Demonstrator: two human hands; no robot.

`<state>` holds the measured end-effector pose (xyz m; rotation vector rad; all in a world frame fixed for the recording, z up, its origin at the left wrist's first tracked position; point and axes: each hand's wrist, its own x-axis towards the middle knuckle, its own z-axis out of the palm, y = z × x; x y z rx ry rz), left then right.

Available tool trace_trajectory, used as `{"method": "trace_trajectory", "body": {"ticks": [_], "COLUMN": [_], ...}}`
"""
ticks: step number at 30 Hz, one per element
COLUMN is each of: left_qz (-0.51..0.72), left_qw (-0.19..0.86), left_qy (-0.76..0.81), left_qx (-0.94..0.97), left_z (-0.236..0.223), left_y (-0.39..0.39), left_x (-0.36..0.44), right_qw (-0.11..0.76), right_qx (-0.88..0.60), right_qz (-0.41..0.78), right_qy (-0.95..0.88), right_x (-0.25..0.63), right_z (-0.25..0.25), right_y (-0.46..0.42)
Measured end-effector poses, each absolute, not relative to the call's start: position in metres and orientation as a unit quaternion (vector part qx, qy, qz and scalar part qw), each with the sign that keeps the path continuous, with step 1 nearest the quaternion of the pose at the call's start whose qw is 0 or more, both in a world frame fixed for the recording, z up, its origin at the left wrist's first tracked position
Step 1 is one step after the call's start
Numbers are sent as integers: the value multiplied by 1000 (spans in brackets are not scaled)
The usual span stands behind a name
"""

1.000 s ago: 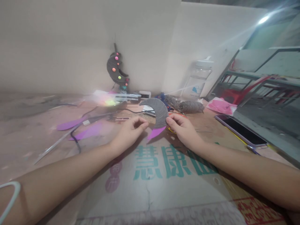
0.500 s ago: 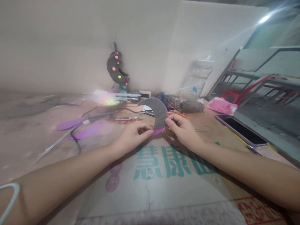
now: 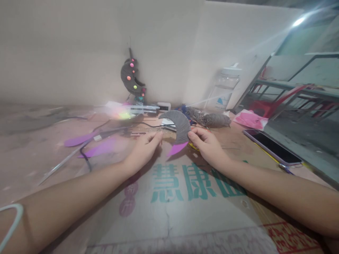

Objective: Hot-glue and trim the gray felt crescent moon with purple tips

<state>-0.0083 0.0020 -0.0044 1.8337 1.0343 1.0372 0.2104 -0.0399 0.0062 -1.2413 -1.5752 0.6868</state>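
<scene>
1. Largest on my feed is the printed cardboard sheet (image 3: 132,225), below both hands; its lower edge is cut off.
2. Beyond my right hand (image 3: 209,144) stands the clear bottle (image 3: 226,88), hazy in the glare. That hand pinches the crescent's outer edge between thumb and fingers.
3. My left hand (image 3: 143,148), just across from it, has thumb and fingers pressed together; I can't tell whether a strand runs between them.
4. The grey crescent (image 3: 183,128) sits between my hands, nearer the right. Its long axis runs roughly upright, the hollow facing my left hand, the upper horn pointing left.
5. Its purple tip (image 3: 177,150), below the wrapped part, points down and left. Half a second ago my left fingers covered its end; now they're apart and it shows fully.
6. Smallest, a yellow object (image 3: 193,146) is mostly hidden behind my right fingertips.
</scene>
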Motion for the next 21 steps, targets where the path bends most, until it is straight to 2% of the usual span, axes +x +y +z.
{"method": "trace_trajectory", "body": {"ticks": [7, 12, 21], "left_qz": [366, 332, 338], "left_qw": [405, 338, 345], "left_qy": [336, 355, 399], "left_qx": [768, 806, 780], "left_z": [3, 10, 11], "left_y": [-7, -11, -8], "left_x": [-4, -4, -5], "right_qw": [468, 422, 395], "right_qx": [-491, -486, -488], "right_qz": [345, 274, 254], "right_qy": [-649, -715, -736], "right_x": [206, 201, 203], "right_z": [10, 15, 11], "right_y": [-45, -50, -47]}}
